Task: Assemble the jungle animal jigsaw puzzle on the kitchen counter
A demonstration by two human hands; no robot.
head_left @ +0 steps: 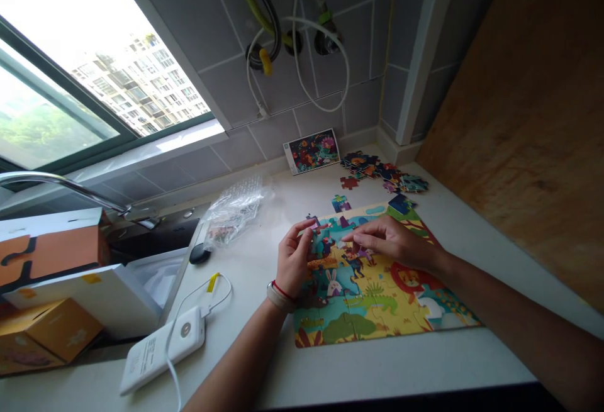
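A colourful animal jigsaw puzzle (pixel 358 330) lies on the white counter, most of its pieces joined. At its upper left edge my left hand (pixel 295 258) pinches a small puzzle piece (pixel 314 226) between thumb and fingers. Over the puzzle's upper middle reaches my right hand (pixel 391 242), its fingertips drawn together and touching the picture; whatever may be between them is hidden. Just beyond the upper edge sit a loose blue-green puzzle piece (pixel 340 203) and a dark blue and green piece (pixel 401 204).
A pile of puzzle pieces (pixel 372 167) lies at the back right, beside a picture card (pixel 314 151) leaning on the wall. Crumpled clear plastic (pixel 240 204), a black mouse-like object (pixel 200 253), a white power bank (pixel 165 349) with cable, and boxes (pixel 51 330) over the sink are to the left.
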